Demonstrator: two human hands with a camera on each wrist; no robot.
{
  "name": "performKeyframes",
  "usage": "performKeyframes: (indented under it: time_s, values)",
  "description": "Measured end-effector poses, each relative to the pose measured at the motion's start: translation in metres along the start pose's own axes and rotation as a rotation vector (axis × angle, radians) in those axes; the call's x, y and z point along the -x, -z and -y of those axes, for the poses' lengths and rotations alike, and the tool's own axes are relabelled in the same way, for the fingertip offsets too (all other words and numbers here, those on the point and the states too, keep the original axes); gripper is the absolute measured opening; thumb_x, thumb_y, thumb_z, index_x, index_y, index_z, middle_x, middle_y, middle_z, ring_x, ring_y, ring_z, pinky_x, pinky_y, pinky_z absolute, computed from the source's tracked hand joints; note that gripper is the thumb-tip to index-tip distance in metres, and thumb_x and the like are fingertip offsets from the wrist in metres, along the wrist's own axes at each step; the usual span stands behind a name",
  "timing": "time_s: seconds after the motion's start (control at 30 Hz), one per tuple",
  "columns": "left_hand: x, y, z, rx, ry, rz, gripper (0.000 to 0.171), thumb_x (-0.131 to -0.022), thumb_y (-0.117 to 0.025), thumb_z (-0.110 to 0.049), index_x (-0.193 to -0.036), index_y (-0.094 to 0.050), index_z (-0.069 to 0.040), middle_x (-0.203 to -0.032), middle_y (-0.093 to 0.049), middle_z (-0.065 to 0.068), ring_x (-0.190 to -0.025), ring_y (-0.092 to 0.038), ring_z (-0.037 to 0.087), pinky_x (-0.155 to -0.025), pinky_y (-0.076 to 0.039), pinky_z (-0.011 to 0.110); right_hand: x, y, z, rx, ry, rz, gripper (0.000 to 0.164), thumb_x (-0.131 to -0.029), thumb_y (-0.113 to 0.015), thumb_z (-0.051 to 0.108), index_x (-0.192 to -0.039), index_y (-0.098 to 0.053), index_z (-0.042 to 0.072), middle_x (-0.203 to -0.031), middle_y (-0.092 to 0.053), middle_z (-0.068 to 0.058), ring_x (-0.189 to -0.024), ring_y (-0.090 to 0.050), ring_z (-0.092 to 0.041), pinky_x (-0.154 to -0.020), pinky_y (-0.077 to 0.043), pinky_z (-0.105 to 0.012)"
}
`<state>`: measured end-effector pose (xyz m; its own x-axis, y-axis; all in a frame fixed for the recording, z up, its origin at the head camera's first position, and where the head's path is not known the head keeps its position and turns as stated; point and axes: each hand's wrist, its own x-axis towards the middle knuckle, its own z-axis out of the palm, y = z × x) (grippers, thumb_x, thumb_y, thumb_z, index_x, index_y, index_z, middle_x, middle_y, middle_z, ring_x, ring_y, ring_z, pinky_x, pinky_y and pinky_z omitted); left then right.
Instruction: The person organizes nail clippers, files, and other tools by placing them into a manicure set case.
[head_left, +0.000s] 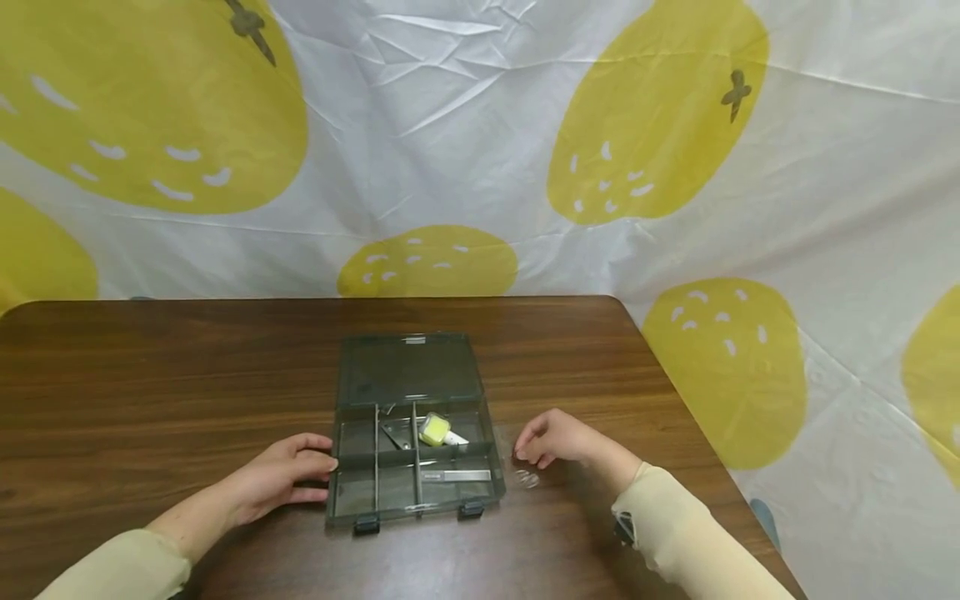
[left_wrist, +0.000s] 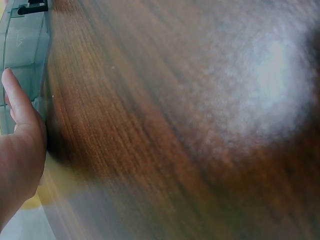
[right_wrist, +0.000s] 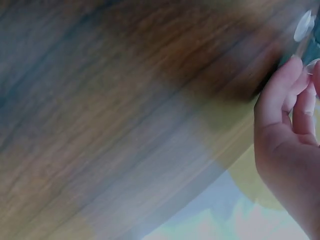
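Compartment box (head_left: 356, 492), lid (head_left: 408, 367) back, on bench (head_left: 187, 375); yellow item (head_left: 435, 429), silver bar (head_left: 459, 476) already inside; clear pieces (head_left: 528, 479) still outside, just beside; left hand (head_left: 279, 477) loosely extended against box, gripping nothing; right hand (head_left: 558, 437) seemingly pinching a small clear piece (right_wrist: 311, 66).

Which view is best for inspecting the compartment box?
The head view: it shows the whole compartment box, open lid and dividers included. The left wrist view cuts it off at the left edge, partly behind the left hand; the right wrist view catches at most a sliver at right.
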<state>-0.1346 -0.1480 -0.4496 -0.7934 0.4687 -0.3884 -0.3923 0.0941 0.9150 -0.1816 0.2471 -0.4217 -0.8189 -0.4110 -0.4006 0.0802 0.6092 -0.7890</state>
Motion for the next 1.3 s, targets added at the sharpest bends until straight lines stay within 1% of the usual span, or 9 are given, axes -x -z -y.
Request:
performKeyframes:
  time_s: [0.17,0.37,0.53,0.63,0.77,0.87,1.1,1.2,1.3]
  values:
    - [0.001,0.001,0.000,0.000,0.003,-0.002,0.065,-0.092,-0.056,-0.019,-0.135,-0.019,0.012,-0.118,-0.039,0.016,-0.105,-0.047,0.022,-0.086,-0.054,0.034,-0.002,0.006,-0.003,-0.112,-0.035,0.042,0.021,-0.083,-0.063,0.002,-0.095,-0.061,-0.016,-0.066,-0.061,0.002,-0.062,-0.059,-0.009,-0.059,-0.054,-0.023]
    - [0.002,0.001,0.001,-0.002,0.006,-0.011,0.064,-0.091,-0.056,-0.019,-0.135,-0.020,0.012,-0.118,-0.040,0.016,-0.105,-0.047,0.022,-0.086,-0.054,0.034,-0.002,0.012,-0.006,-0.252,-0.052,0.096,0.014,-0.084,-0.060,-0.003,-0.093,-0.060,-0.013,-0.068,-0.062,0.001,-0.062,-0.059,-0.008,-0.059,-0.053,-0.019]
    - [0.002,0.001,0.001,0.000,0.001,-0.016,0.063,-0.091,-0.056,-0.019,-0.134,-0.021,0.011,-0.115,-0.041,0.014,-0.102,-0.048,0.021,-0.085,-0.054,0.033,-0.002,0.016,0.000,-0.342,-0.049,0.118,0.011,-0.084,-0.058,-0.005,-0.093,-0.061,-0.010,-0.071,-0.064,0.002,-0.063,-0.059,-0.008,-0.059,-0.053,-0.018]
    - [0.003,0.001,0.001,0.001,-0.001,-0.016,0.063,-0.091,-0.056,-0.018,-0.134,-0.021,0.011,-0.115,-0.041,0.014,-0.102,-0.048,0.020,-0.085,-0.054,0.033,-0.002,0.016,0.007,-0.355,-0.050,0.115,0.008,-0.084,-0.059,-0.003,-0.091,-0.063,-0.004,-0.070,-0.064,0.003,-0.061,-0.058,-0.006,-0.056,-0.051,-0.016]
    - [0.003,0.002,0.001,0.001,0.001,-0.017,0.063,-0.091,-0.056,-0.019,-0.134,-0.021,0.011,-0.116,-0.041,0.014,-0.102,-0.048,0.020,-0.085,-0.054,0.033,-0.004,0.015,0.019,-0.354,-0.044,0.111,0.007,-0.084,-0.060,-0.002,-0.088,-0.064,0.000,-0.068,-0.062,0.004,-0.060,-0.055,-0.005,-0.054,-0.048,-0.015]
    - [0.002,0.001,0.001,0.004,0.000,-0.017,0.063,-0.091,-0.056,-0.019,-0.134,-0.021,0.011,-0.116,-0.042,0.014,-0.102,-0.048,0.020,-0.085,-0.054,0.033,-0.005,0.013,0.029,-0.365,-0.022,0.132,0.008,-0.084,-0.060,-0.003,-0.090,-0.064,-0.003,-0.067,-0.061,0.004,-0.060,-0.055,-0.005,-0.055,-0.049,-0.016]
    - [0.001,0.000,0.001,0.014,0.005,-0.023,0.062,-0.091,-0.057,-0.018,-0.133,-0.022,0.010,-0.115,-0.042,0.014,-0.101,-0.048,0.020,-0.085,-0.054,0.034,-0.009,-0.001,0.055,-0.351,-0.002,0.198,0.008,-0.084,-0.059,-0.004,-0.090,-0.065,-0.001,-0.070,-0.063,0.001,-0.061,-0.057,-0.007,-0.058,-0.052,-0.019]
    - [0.000,0.000,0.001,0.014,0.006,-0.030,0.062,-0.091,-0.057,-0.018,-0.133,-0.023,0.010,-0.115,-0.042,0.014,-0.102,-0.048,0.020,-0.084,-0.054,0.034,-0.012,-0.009,0.065,-0.340,-0.003,0.225,0.010,-0.083,-0.059,-0.005,-0.093,-0.063,-0.006,-0.070,-0.063,0.000,-0.060,-0.058,-0.007,-0.057,-0.053,-0.019]
    - [-0.001,-0.001,0.001,0.016,0.003,-0.029,0.061,-0.091,-0.057,-0.017,-0.133,-0.023,0.010,-0.114,-0.042,0.013,-0.101,-0.048,0.020,-0.084,-0.054,0.034,-0.015,-0.016,0.072,-0.326,0.002,0.250,0.011,-0.083,-0.058,-0.006,-0.094,-0.062,-0.009,-0.069,-0.063,0.001,-0.059,-0.058,-0.007,-0.057,-0.053,-0.019]
